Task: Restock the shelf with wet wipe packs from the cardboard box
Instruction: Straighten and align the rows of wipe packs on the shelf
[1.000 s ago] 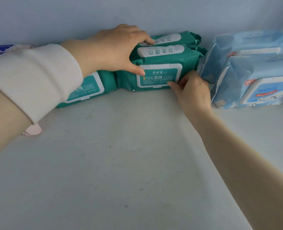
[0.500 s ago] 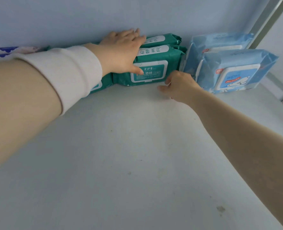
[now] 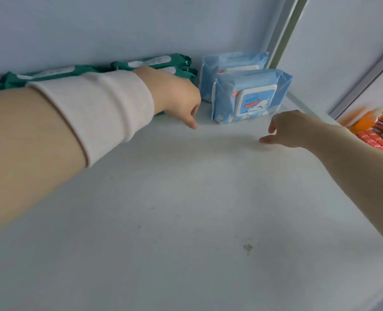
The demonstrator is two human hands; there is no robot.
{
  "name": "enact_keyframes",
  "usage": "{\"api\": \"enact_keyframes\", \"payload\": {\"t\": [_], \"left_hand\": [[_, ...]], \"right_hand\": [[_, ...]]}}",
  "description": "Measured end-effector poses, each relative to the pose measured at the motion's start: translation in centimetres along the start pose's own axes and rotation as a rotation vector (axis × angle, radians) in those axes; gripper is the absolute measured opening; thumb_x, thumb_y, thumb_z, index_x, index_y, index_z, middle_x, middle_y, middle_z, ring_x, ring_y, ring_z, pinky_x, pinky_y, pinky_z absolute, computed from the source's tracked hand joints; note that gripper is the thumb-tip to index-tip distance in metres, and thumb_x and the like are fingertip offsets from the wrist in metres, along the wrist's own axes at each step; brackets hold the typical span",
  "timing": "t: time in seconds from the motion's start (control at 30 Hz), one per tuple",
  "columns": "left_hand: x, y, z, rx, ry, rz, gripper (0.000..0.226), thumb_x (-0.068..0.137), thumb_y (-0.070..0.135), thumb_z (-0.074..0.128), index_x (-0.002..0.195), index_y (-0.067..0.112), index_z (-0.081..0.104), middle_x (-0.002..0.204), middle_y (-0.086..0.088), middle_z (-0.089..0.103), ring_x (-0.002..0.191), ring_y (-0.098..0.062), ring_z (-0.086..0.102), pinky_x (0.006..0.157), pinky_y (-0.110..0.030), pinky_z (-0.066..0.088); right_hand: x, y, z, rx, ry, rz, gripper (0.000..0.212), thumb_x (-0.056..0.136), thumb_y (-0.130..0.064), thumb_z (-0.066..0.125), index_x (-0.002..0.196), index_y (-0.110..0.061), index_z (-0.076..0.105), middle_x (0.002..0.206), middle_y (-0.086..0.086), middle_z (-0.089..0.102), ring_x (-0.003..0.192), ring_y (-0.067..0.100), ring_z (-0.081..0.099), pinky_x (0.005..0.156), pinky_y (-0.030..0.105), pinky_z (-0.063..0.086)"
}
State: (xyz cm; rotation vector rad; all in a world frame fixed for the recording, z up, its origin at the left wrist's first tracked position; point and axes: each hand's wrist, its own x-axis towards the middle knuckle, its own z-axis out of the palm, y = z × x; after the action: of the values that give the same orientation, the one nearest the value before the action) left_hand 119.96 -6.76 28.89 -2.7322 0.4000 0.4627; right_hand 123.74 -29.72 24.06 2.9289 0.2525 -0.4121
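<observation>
Green packs (image 3: 163, 61) at 11 o'clock and blue packs (image 3: 249, 95) at 1 o'clock stand upright along the wall, saving shelf (image 3: 186, 209) space; left hand (image 3: 174, 95) and right hand (image 3: 291, 129) hang loosely curled, holding nothing.

We are looking through a single wide-angle camera worn on the head, facing forward and down onto the pale shelf (image 3: 186, 221) from close above its front edge. We are seeing the shelf board filling most of the view, running back to the blue rear wall (image 3: 118, 25) near the top. We are looking along both forearms, which are entering from the lower left and right edges. At the far right we are catching an upright post (image 3: 285, 32) and a blurred strip of red and orange goods (image 3: 379, 133) beyond it.
</observation>
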Motion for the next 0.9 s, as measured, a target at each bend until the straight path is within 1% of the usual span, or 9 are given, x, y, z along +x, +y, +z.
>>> {"api": "enact_keyframes", "payload": {"t": [0.1,0.2,0.27,0.33,0.43,0.53,0.67,0.77,0.9], "left_hand": [[1.7,0.0,-1.6,-0.116,0.324,-0.108,0.048,0.082,0.058,0.053,0.1,0.014,0.057,0.105,-0.009,0.063,0.097,-0.031,0.058,0.069,-0.034,0.039],[4.1,0.7,-2.9,-0.278,0.494,-0.118,0.068,0.072,0.066,0.057,0.116,0.016,0.046,0.12,-0.009,0.054,0.111,-0.03,0.051,0.078,-0.038,0.039],[5.7,1.2,-3.3,-0.285,0.439,-0.108,0.095,0.061,0.074,0.058,0.136,0.021,0.033,0.138,-0.01,0.04,0.127,-0.029,0.038,0.094,-0.044,0.037],[7.2,1.6,-3.3,-0.226,0.336,-0.125,0.115,0.052,0.081,0.055,0.146,0.029,0.014,0.152,-0.01,0.02,0.139,-0.031,0.022,0.107,-0.048,0.028],[9.1,1.4,-2.6,-0.147,0.254,-0.14,0.118,0.048,0.085,0.051,0.146,0.036,0.009,0.157,-0.013,0.001,0.144,-0.035,0.01,0.111,-0.051,0.021],[10.2,0.8,-1.8,-0.175,0.298,-0.144,0.104,0.053,0.079,0.056,0.142,0.039,0.02,0.157,-0.011,0.008,0.141,-0.033,0.019,0.107,-0.049,0.028],[11.0,-0.7,-1.3,-0.155,0.394,-0.15,0.096,0.06,0.071,0.062,0.141,0.04,0.023,0.157,-0.004,0.015,0.139,-0.029,0.024,0.104,-0.047,0.032],[11.5,-2.1,-1.2,-0.135,0.392,-0.168,0.096,0.062,0.069,0.062,0.142,0.039,0.021,0.157,0.0,0.015,0.14,-0.026,0.023,0.106,-0.046,0.031],[11.7,-2.4,-1.3,-0.151,0.389,-0.155,0.098,0.06,0.068,0.065,0.142,0.039,0.02,0.156,0.0,0.018,0.14,-0.026,0.022,0.107,-0.045,0.029]], "right_hand": [[2.1,2.6,0.1,0.135,0.147,0.051,0.061,0.079,-0.057,0.06,0.115,-0.008,0.054,0.114,0.012,0.061,0.109,0.032,0.053,0.088,0.037,0.045],[4.2,3.5,0.5,0.422,0.253,0.09,0.081,0.075,-0.056,0.065,0.131,-0.003,0.039,0.123,0.015,0.058,0.119,0.032,0.048,0.091,0.038,0.04],[5.5,3.3,0.9,0.62,0.268,0.066,0.091,0.073,-0.056,0.068,0.138,-0.005,0.031,0.132,0.012,0.052,0.124,0.03,0.045,0.097,0.037,0.037],[6.6,3.0,1.5,0.851,0.263,0.027,0.089,0.07,-0.052,0.073,0.137,-0.01,0.033,0.131,0.009,0.052,0.118,0.029,0.052,0.098,0.038,0.042],[7.8,2.6,2.5,1.093,0.271,-0.018,0.078,0.067,-0.047,0.077,0.126,-0.014,0.038,0.123,0.004,0.055,0.105,0.029,0.06,0.087,0.044,0.051],[9.1,2.5,2.7,1.136,0.304,-0.064,0.066,0.066,-0.048,0.076,0.111,-0.021,0.037,0.112,-0.003,0.054,0.082,0.023,0.064,0.072,0.04,0.055],[11.6,1.7,2.1,1.116,0.268,-0.099,0.069,0.062,-0.051,0.078,0.107,-0.025,0.033,0.106,-0.005,0.058,0.082,0.023,0.064,0.079,0.045,0.055],[13.0,0.7,1.3,1.122,0.23,-0.138,0.071,0.063,-0.05,0.078,0.112,-0.023,0.033,0.097,-0.007,0.059,0.067,0.018,0.063,0.069,0.041,0.058],[14.0,0.6,0.5,1.16,0.115,-0.239,0.083,0.061,-0.045,0.081,0.129,-0.022,0.039,0.118,0.0,0.061,0.085,0.023,0.069,0.065,0.037,0.059]]}}
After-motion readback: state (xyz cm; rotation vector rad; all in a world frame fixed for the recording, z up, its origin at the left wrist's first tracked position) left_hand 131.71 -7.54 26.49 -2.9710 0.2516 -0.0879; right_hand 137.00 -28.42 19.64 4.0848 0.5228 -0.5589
